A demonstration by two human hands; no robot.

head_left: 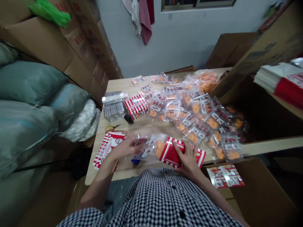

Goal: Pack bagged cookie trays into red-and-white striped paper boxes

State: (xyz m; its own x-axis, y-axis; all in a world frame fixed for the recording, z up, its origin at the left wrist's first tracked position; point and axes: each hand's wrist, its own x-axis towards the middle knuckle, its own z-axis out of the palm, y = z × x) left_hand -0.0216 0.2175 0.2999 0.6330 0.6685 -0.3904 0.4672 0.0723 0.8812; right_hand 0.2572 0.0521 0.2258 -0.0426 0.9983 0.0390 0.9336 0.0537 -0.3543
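Observation:
My left hand is closed on one end of a clear plastic packet with orange pieces and small printed sachets inside. The packet's other end meets the mouth of a red-and-white striped paper bag; how far it goes in I cannot tell. My right hand grips that bag from above, thumb on its red face. Below the packet lies a small blue object, partly hidden. Flat striped bags lie beside my left forearm.
Many similar packets cover the table's right and back. A striped pack, clear plastic cases, a black cylinder and scissors lie left. An open carton borders the right; sacks and boxes stand left.

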